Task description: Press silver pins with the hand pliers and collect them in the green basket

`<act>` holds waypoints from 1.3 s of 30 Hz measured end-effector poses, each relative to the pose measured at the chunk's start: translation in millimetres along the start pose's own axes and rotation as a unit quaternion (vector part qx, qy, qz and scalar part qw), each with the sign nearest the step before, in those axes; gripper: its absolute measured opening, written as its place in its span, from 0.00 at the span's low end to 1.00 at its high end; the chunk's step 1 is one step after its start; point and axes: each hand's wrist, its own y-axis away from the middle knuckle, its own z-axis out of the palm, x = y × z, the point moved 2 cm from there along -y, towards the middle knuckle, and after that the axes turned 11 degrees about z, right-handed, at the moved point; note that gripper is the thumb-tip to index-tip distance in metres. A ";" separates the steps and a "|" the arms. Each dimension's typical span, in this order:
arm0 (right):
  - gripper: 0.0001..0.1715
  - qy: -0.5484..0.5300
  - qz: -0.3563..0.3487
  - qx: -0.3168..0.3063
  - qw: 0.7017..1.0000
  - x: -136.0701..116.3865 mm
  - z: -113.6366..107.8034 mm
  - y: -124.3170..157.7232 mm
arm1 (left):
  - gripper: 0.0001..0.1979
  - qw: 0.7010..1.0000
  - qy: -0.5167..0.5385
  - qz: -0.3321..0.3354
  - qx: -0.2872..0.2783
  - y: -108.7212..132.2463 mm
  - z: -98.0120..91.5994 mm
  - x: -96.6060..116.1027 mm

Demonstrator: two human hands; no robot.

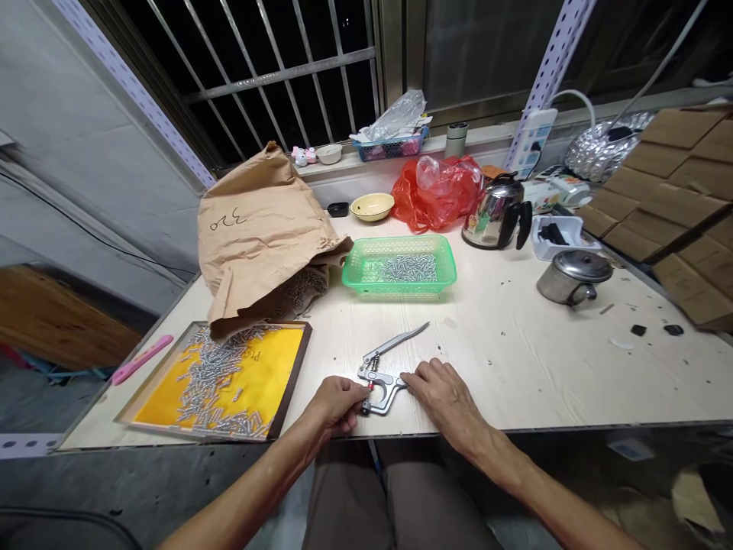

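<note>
**Metal hand pliers on the bench: handling notes + headcount**

So, one pair of hand pliers (385,379) is laid on the table (486,359), just in front of the green basket (401,289). It looks like metal, so probably stiff, moderately heavy for its size, a bit slick where polished and not fragile. A spring (375,362) is fitted near the pivot, so some push-back should be expected. It's best gripped by the two long handles, with fingertips kept clear of the jaws.

Right now the handles are spread. The lower one's end is held by the curled fingers of the right hand (443,397). The left hand (337,403) is closed in a pinch at the jaw end; whether a small part is held there can't be told.

Headcount, all placed from the green basket:
- inside it: metal pins (409,267), too many to be counted
- left: one paper bag (263,229)
- left and nearer: one tray (292,374), loaded with more pins
- behind: one yellow bowl (372,207), one red plastic bag (424,198)
- right: one kettle (486,218), one lidded steel mug (561,284)
</note>
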 end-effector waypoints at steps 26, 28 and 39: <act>0.13 0.013 0.009 -0.033 0.999 -4.3 -4.6 3.8 | 0.16 0.998 -0.005 -0.002 -0.059 -3.6 -3.3 -2.1; 0.13 0.004 0.009 -0.054 0.998 -2.8 -7.0 2.0 | 0.15 0.998 0.009 0.006 -0.062 -4.8 -2.9 -4.3; 0.62 0.045 -0.017 -0.208 0.977 40.4 -12.2 -42.1 | 0.17 0.998 0.014 0.033 -0.052 0.3 -1.7 -7.7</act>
